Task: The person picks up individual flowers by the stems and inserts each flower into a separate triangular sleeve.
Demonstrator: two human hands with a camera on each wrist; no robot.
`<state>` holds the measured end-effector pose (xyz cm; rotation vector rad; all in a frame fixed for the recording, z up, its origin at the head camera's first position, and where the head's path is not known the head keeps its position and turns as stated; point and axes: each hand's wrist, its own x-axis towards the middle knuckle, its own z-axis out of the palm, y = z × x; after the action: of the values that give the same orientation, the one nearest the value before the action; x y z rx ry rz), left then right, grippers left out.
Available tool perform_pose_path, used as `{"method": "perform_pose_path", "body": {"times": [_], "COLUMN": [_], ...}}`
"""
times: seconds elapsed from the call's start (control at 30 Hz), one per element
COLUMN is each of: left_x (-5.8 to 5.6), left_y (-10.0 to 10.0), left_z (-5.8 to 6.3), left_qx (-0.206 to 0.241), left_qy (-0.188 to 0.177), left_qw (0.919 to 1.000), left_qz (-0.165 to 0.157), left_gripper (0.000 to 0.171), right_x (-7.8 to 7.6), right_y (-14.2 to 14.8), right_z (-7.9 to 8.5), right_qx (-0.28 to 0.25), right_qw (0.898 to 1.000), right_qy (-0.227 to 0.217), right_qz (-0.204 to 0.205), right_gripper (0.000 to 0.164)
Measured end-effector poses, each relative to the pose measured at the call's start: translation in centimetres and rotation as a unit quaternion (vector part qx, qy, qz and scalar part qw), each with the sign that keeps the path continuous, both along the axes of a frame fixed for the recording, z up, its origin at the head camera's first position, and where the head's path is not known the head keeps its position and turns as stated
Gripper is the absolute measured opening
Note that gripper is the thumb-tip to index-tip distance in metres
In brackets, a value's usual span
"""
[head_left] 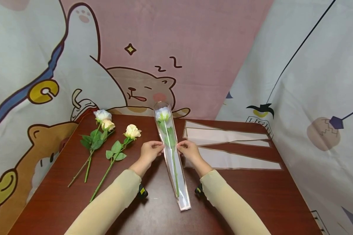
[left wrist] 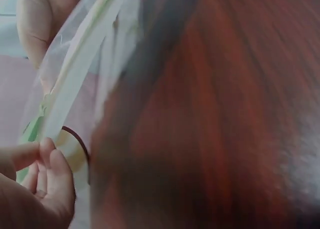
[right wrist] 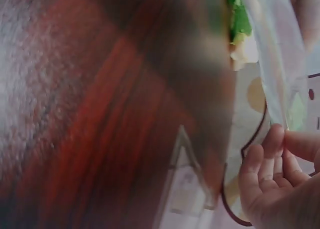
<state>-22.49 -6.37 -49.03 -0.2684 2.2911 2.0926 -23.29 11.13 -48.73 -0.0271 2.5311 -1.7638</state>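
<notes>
Got a clear sleeve (head_left: pixel 178 169) pinched between left hand (head_left: pixel 150 151) at 9 o'clock and right hand (head_left: pixel 191 150) at 3, white rose (head_left: pixel 170 134) inside, bloom (head_left: pixel 163 114) toward 12. Seeing more roses (head_left: pixel 108 125) past 9, flat sleeves (head_left: pixel 232 158) past 3.

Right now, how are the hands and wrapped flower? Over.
Left hand, right hand pinch opposite edges of clear sleeve. Pale rose inside, bloom at far end. Nothing visibly in the way.

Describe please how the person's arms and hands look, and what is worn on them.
The left sleeve and the right sleeve are plain pale yellow, ending near the wrists. A small black device with a yellow mark shows at each wrist. The left hand and the right hand are bare, with no gloves visible.
</notes>
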Motion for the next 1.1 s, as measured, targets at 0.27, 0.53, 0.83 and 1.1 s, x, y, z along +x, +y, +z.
{"method": "perform_pose_path", "body": {"times": [0.27, 0.53, 0.83, 1.1], "left_x": [-0.2, -0.8, -1.8, -2.0], "left_y": [-1.7, -3.0, -3.7, -4.0], "left_z": [-2.2, -2.7, -2.3, -2.0], "left_qx": [0.003, 0.009, -0.014, -0.026], "left_qy": [-0.093, -0.128, -0.143, -0.143], "left_qw": [0.9954, 0.9903, 0.9877, 0.9880], "left_qz": [0.020, 0.053, 0.060, 0.051], "left_gripper": [0.016, 0.018, 0.018, 0.018], "right_x": [-1.1, -2.1, -3.3, -3.3], "right_y": [-1.2, -2.8, -4.0, -4.2], "right_z": [-1.8, -2.9, -2.7, -2.6], "right_qx": [0.037, 0.039, 0.042, 0.063], "right_qw": [0.995, 0.989, 0.984, 0.985], "right_qy": [-0.095, -0.142, -0.175, -0.158], "right_qz": [0.011, 0.003, -0.008, -0.009], "right_gripper": [0.012, 0.011, 0.010, 0.010]}}
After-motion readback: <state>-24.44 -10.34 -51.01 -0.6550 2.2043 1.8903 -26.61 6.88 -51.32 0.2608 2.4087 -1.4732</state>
